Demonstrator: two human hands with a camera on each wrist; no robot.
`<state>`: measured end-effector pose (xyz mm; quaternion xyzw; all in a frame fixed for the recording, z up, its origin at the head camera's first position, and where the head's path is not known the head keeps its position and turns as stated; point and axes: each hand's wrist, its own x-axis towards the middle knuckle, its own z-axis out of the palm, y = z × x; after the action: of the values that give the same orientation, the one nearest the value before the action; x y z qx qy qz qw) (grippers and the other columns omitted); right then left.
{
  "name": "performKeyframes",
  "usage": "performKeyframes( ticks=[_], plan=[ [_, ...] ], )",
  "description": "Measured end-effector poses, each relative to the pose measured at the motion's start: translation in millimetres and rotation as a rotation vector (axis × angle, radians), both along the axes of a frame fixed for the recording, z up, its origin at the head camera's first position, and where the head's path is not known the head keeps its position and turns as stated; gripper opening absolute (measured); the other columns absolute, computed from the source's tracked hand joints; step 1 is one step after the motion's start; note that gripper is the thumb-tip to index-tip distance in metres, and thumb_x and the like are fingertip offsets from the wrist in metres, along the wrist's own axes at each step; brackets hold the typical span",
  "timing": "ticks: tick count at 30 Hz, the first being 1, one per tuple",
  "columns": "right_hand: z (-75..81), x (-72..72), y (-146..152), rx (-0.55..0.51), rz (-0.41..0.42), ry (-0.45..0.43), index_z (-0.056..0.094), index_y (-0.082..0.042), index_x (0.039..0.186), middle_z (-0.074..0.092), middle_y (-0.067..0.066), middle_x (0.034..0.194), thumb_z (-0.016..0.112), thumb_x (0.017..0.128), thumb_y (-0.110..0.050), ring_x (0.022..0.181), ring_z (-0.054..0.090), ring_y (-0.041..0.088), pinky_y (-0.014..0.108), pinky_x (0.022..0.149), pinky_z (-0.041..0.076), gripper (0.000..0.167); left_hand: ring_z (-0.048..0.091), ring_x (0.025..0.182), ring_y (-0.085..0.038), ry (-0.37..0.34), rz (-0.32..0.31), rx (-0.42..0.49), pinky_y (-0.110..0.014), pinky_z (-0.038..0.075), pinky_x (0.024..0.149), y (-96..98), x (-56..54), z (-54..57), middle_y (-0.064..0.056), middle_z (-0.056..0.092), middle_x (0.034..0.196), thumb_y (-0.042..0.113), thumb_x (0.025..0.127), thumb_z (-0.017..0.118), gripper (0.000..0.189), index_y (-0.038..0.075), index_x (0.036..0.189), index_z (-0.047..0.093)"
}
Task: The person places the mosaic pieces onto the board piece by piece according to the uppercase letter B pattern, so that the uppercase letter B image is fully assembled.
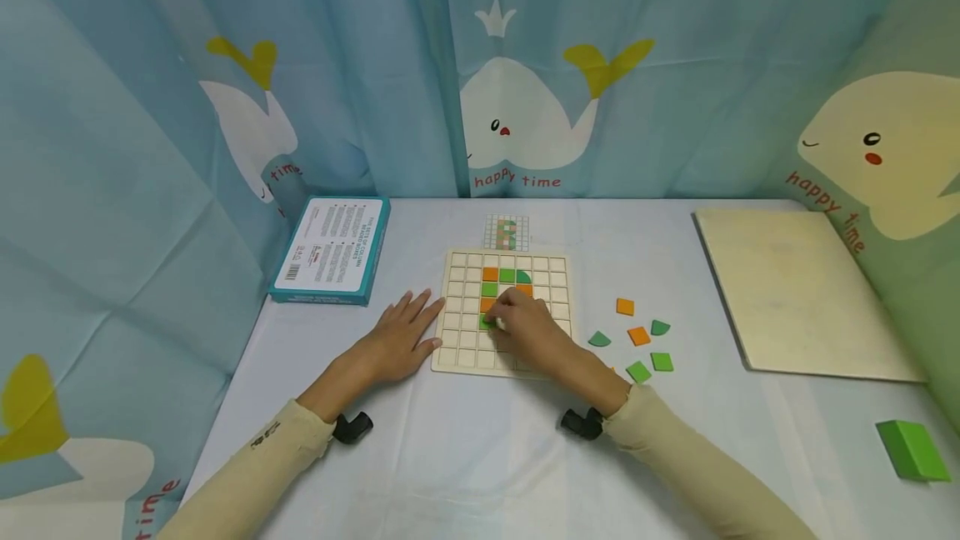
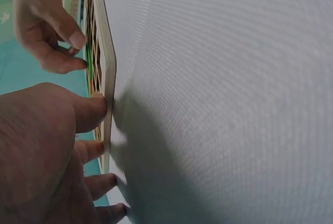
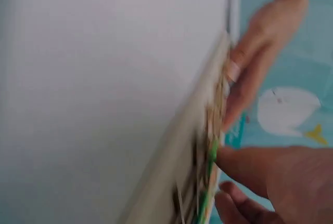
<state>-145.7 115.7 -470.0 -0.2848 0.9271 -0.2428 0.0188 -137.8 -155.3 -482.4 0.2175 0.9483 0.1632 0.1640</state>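
Note:
A pale wooden grid board lies on the table, with orange and green tiles in several of its cells. At the board's left edge my left hand rests with spread fingers; its thumb touches the rim in the left wrist view. My right hand reaches over the board with bent fingers and holds a green square tile at a cell below an orange square tile. In the right wrist view a fingertip meets the tile's green edge. Part of the grid is hidden under this hand.
Behind the board lies a printed pattern card. Loose tiles, among them an orange square and a green quarter-circle, lie to the right. A teal-edged box, a large flat board and a green block stand farther out.

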Motion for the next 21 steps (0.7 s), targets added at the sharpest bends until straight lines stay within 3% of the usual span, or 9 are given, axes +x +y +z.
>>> performKeyframes(
  ticks=[2, 5, 10, 13, 17, 21],
  plan=[
    [2.3, -3.7, 9.9, -0.008, -0.012, -0.053, 0.078, -0.007, 0.117, 0.065, 0.009, 0.119, 0.078, 0.097, -0.013, 0.107, 0.061, 0.026, 0.041, 0.080, 0.044, 0.021, 0.007, 0.163, -0.042, 0.000, 0.002, 0.000, -0.064, 0.015, 0.128, -0.3, 0.3, 0.0, -0.013, 0.014, 0.177, 0.043, 0.112, 0.048, 0.068, 0.018, 0.170, 0.023],
    [5.0, -10.0, 33.7, -0.028, -0.050, -0.080, 0.075, -0.005, 0.121, 0.063, 0.013, 0.122, 0.076, 0.098, -0.011, 0.109, 0.059, 0.029, 0.048, 0.089, 0.048, 0.024, 0.007, 0.163, -0.042, 0.000, 0.002, -0.001, -0.064, 0.014, 0.129, -0.4, 0.4, -0.2, -0.013, 0.014, 0.177, 0.043, 0.112, 0.048, 0.069, 0.018, 0.170, 0.022],
    [12.1, -15.2, 86.3, -0.027, -0.206, -0.170, 0.062, 0.005, 0.135, 0.051, 0.026, 0.138, 0.070, 0.101, -0.005, 0.124, 0.055, 0.040, 0.056, 0.103, 0.051, 0.037, 0.006, 0.163, -0.042, -0.006, 0.000, -0.015, -0.063, 0.014, 0.129, 0.4, 0.1, 0.3, -0.012, 0.013, 0.177, 0.044, 0.112, 0.048, 0.069, 0.018, 0.170, 0.022],
    [18.5, -14.5, 114.8, 0.018, -0.316, -0.249, 0.055, 0.007, 0.141, 0.042, 0.033, 0.148, 0.067, 0.102, -0.006, 0.134, 0.046, 0.048, 0.063, 0.109, 0.043, 0.043, 0.006, 0.163, -0.041, -0.006, 0.000, -0.025, -0.063, 0.014, 0.129, 0.7, -0.1, 0.3, -0.012, 0.013, 0.177, 0.044, 0.112, 0.048, 0.069, 0.018, 0.171, 0.021],
    [19.9, -14.1, 144.7, 0.074, -0.413, -0.300, 0.055, 0.006, 0.138, 0.042, 0.036, 0.145, 0.067, 0.102, -0.011, 0.133, 0.040, 0.055, 0.072, 0.103, 0.034, 0.041, 0.006, 0.163, -0.041, -0.005, 0.004, -0.027, -0.063, 0.014, 0.129, 1.2, 0.3, 0.5, -0.012, 0.013, 0.177, 0.044, 0.112, 0.048, 0.069, 0.018, 0.171, 0.021],
    [15.1, -15.4, 159.5, 0.068, -0.446, -0.333, 0.057, 0.006, 0.130, 0.048, 0.034, 0.135, 0.067, 0.103, -0.012, 0.124, 0.048, 0.051, 0.071, 0.095, 0.034, 0.034, 0.006, 0.164, -0.041, -0.009, 0.005, -0.024, -0.063, 0.014, 0.129, 1.3, 0.3, 1.4, -0.012, 0.013, 0.177, 0.044, 0.112, 0.048, 0.069, 0.018, 0.171, 0.021]
  ],
)
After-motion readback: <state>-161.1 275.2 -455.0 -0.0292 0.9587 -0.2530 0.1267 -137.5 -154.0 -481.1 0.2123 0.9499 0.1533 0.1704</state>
